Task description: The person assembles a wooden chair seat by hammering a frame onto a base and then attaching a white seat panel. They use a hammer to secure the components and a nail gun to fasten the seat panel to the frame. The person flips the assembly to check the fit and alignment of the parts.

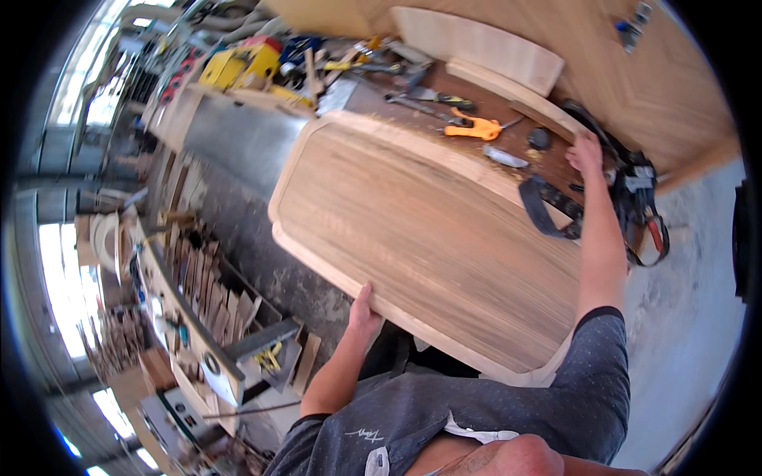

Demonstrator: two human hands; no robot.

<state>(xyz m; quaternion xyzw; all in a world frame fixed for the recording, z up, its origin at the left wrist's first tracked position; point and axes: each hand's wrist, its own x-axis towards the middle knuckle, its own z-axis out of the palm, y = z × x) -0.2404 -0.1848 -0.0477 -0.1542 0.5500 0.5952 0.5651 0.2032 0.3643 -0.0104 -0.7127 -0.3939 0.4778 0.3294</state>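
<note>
A large wooden panel (429,238) with rounded corners and a paler border lies before me, tilted across the view. My left hand (363,315) grips its near edge, thumb on top and the other fingers hidden beneath. Reaching over the panel's right side, my right hand (586,152) is closed at the end of a curved pale wooden strip (516,91) on the workbench (440,79). Its fingertips are hard to make out. Beside that hand lie a small dark round object (539,139) and a black strap (540,208).
An orange-handled tool (474,125), a scraper-like tool (444,99) and other hand tools lie beyond the panel. A yellow case (238,65) stands at the far left of the bench. Black gear (637,186) hangs at the right. Wood offcuts (202,278) fill a rack at left.
</note>
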